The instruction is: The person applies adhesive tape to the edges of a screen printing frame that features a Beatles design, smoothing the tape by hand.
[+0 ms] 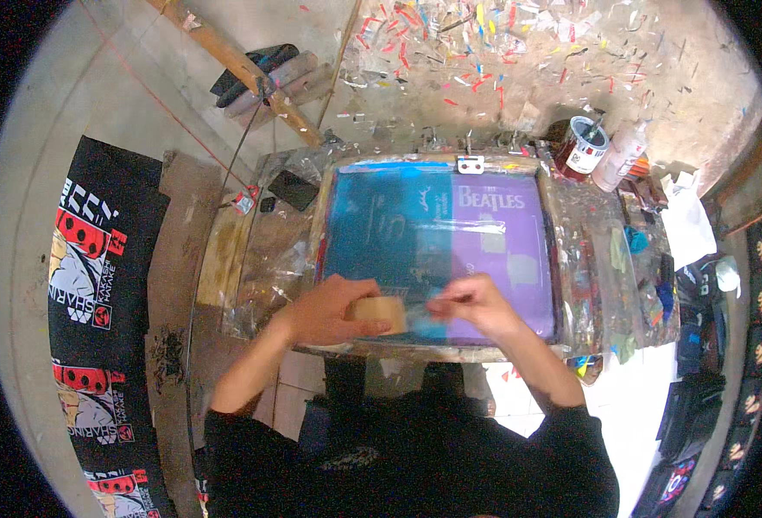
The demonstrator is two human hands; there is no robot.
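My left hand (333, 304) is closed round a tan roll of tape (379, 316) over the near edge of a screen-printing frame. To its right, my right hand (483, 306) is raised with the fingers pinched together. A clear strip of tape (419, 317), blurred, seems to run between the roll and those fingers. Beneath both hands lies the framed screen (372, 203), blue on the left and purple on the right, with pale lettering and shapes. A small white cassette-shaped piece (471, 165) sits on its far edge.
A paint-stained worktable (264, 259) carries the frame. Behind its right corner stand a can (583, 148) with a tool in it and a bottle (622, 155). A dark phone-like slab (293, 188) lies left. Printed black fabric (96, 242) hangs at far left; white paper (690, 220) is at right.
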